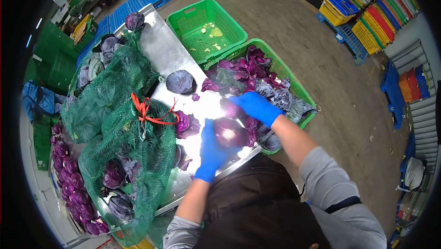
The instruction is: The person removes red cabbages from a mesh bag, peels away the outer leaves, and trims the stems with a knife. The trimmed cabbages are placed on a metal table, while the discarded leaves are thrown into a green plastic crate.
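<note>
My left hand [213, 149], in a blue glove, is wrapped round the near left side of a purple cabbage [228, 134], its pale cut stem facing up. Just beyond the cabbage, my right hand [257, 107], also gloved in blue, has its fingers closed on a purple cabbage leaf [229, 108]; both are smeared by motion. A dark whole cabbage [180, 82] sits further up the metal table [158, 37]. Loose leaves [187, 126] lie on the metal left of my hands.
Green mesh sacks [110, 93] of cabbages, one tied with red string [143, 108], cover the table's left side. Peeled cabbages [73, 189] are piled beyond them. On the right stand a green crate [301, 97] full of leaves and another green crate [183, 24] with scraps.
</note>
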### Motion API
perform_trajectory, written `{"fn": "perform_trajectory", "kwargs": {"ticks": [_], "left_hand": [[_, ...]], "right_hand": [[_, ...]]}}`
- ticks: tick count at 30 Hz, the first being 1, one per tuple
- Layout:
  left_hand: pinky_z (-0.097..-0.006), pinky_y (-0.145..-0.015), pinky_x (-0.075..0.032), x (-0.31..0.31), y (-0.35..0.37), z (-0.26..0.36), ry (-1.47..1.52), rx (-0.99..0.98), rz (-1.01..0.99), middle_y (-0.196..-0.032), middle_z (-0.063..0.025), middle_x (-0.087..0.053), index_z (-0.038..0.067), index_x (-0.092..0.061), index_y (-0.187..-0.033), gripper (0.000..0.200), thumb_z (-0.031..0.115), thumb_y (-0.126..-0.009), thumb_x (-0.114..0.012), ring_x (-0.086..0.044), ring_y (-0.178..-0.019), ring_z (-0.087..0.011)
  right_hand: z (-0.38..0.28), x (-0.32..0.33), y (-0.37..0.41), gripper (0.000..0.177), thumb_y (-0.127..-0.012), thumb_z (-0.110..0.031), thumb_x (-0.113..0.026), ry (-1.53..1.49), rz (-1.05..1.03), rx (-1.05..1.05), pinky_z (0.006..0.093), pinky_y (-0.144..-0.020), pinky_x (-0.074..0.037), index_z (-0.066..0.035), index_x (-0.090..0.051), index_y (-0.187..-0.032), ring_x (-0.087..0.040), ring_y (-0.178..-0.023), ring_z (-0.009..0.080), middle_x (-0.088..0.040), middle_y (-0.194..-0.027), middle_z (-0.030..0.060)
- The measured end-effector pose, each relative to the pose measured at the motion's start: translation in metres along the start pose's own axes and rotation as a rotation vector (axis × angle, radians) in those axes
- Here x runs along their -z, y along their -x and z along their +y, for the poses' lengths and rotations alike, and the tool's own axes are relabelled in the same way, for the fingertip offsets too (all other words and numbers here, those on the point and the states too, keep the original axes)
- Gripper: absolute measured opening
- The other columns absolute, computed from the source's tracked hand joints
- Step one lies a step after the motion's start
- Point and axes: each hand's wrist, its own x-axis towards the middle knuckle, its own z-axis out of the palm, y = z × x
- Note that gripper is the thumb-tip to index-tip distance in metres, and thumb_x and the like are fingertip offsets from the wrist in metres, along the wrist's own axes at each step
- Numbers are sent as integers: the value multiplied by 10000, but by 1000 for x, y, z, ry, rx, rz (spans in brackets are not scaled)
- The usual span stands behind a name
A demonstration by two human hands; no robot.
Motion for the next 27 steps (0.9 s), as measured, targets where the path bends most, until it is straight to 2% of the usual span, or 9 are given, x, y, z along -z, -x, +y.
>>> {"fn": "perform_trajectory", "kwargs": {"ticks": [3,5,10,12,13,17,20,22,27], "left_hand": [[-361,-1048,-318,1,11,14,-180,-18,63,-1405,-147,-314,-4,-174,-1408,1192,246,-481,-880,-357,-1266,-253],[-375,-1085,-265,9,14,2,-48,-71,17,-1443,-161,-254,-3,-135,-1419,1227,263,-480,-878,-310,-1306,-282],[-374,-1109,-213,23,44,-10,143,-142,15,-1468,-154,-202,7,-131,-1423,1214,267,-492,-865,-256,-1335,-280],[-375,-1114,-196,23,46,-13,129,-152,-7,-1478,-147,-179,18,-123,-1428,1210,256,-497,-858,-237,-1343,-269],[-375,-1115,-187,25,45,-15,143,-153,-29,-1483,-141,-167,26,-114,-1432,1211,242,-498,-853,-223,-1349,-265],[-373,-1110,-196,34,45,-20,225,-75,-65,-1477,-137,-186,29,-130,-1432,1190,232,-506,-849,-234,-1344,-265],[-373,-1104,-209,36,45,-23,197,-107,-125,-1469,-129,-212,34,-150,-1431,1173,235,-510,-848,-259,-1333,-264],[-397,-1104,-225,34,41,-26,223,-70,-121,-1474,-148,-186,35,-155,-1428,1199,277,-497,-871,-239,-1341,-284],[-384,-1091,-252,35,51,-30,377,13,-68,-1454,-147,-210,11,-112,-1427,1206,279,-522,-864,-264,-1326,-265]], "right_hand": [[17,-24,-3,367,-851,-362,-538,43,71,15,376,-688,-489,-110,-601,-1111,-631,-764,278,-649,-843,139],[4,-39,-2,302,-844,-353,-534,-533,269,-273,376,-678,-492,-104,-655,-965,-633,-757,278,-647,-840,152],[32,-57,0,408,-827,-407,-580,-446,488,-554,369,-669,-505,-42,-636,-999,-624,-726,241,-640,-808,153],[44,-87,3,452,-812,-383,-609,-606,412,-241,388,-661,-508,-8,-588,-1064,-620,-730,248,-636,-841,149],[-11,-36,20,507,-802,-370,-635,-698,18,-409,365,-648,-507,7,-543,-1129,-616,-719,237,-630,-865,148],[-24,-55,19,343,-827,-356,-620,-770,-350,-523,294,-635,-489,-25,-631,-914,-597,-693,178,-621,-783,97],[1,-96,13,296,-832,-345,-602,-668,-229,-281,335,-656,-486,-53,-640,-810,-581,-682,167,-621,-760,79],[27,-145,-2,348,-823,-393,-606,-266,329,128,298,-476,-459,-95,-663,-993,-547,-495,166,-613,-683,64],[25,-112,7,400,-823,-429,-587,-412,217,-346,374,-650,-491,-72,-641,-996,-626,-722,312,-651,-823,168]]}}
